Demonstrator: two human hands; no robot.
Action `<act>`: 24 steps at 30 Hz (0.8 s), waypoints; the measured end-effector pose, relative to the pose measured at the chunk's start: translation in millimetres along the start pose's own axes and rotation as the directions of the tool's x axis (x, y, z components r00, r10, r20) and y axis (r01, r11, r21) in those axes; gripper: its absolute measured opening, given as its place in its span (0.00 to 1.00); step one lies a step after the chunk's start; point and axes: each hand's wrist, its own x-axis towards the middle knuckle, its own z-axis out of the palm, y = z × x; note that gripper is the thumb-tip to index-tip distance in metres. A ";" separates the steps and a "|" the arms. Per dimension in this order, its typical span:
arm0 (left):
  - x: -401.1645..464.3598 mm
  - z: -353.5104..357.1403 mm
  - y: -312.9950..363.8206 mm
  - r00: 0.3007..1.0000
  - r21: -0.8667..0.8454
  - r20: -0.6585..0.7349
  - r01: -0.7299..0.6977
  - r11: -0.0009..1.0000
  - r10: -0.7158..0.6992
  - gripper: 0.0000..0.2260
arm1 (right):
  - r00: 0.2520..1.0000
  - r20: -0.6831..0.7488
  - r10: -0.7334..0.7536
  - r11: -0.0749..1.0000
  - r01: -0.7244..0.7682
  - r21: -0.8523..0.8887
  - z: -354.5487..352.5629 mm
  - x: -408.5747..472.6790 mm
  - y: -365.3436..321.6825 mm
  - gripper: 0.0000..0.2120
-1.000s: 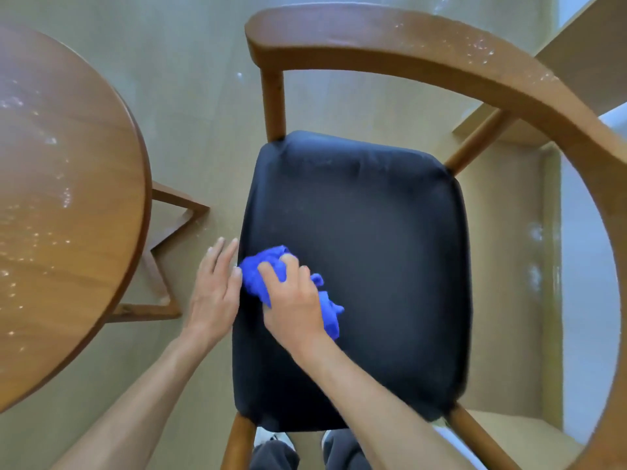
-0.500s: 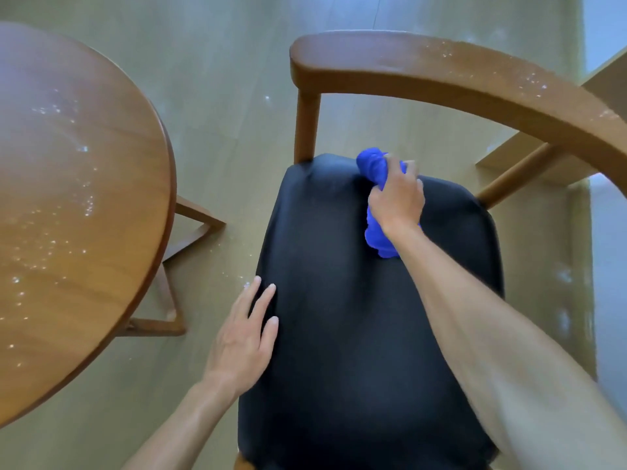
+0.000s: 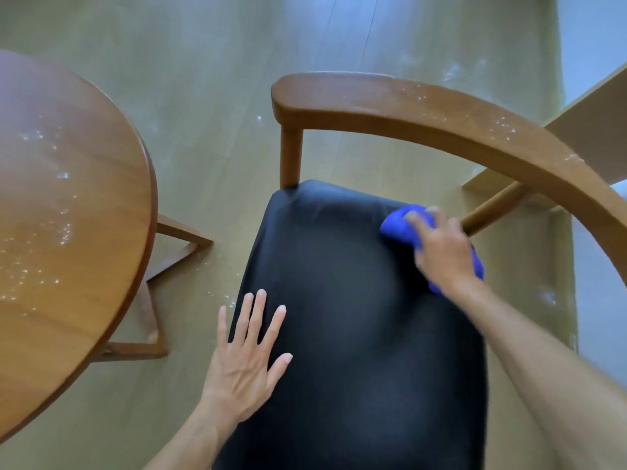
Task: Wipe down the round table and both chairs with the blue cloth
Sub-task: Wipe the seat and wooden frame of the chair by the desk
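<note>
The black padded seat point(image 3: 356, 317) of the wooden armchair fills the middle of the view, and everything else is placed from it. Beyond its far edge the curved brown wooden armrest rail point(image 3: 424, 111) arcs over, carried by an upright post point(image 3: 291, 157) at the seat's far-left corner and a slanted post point(image 3: 492, 208) at its far-right corner; white specks dot the rail's top. Between rail and seat there is open room along the far edge. To the left of the seat, a strip of pale wood-look floor point(image 3: 210, 147) separates it from the round brown wooden table point(image 3: 68, 232), whose top is sprinkled with white specks and whose angled base point(image 3: 163, 266) reaches toward the seat's left edge without touching it.

The crumpled bright blue cloth point(image 3: 398, 227) lies on the seat at the far-right corner, just beside the slanted post. The right hand point(image 3: 441, 252), blurred, covers most of it with fingers curled round the bunched fabric. The left hand point(image 3: 244, 361) rests flat on the seat's left edge, fingers straight and spread, some of them over the floor side.
</note>
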 end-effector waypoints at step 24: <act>-1.5 -1.9 -0.4 0.996 0.002 -0.083 -0.027 1.000 0.027 0.30 | 0.987 0.035 0.160 0.973 -0.163 0.163 18.8 9.4 -116.8 0.24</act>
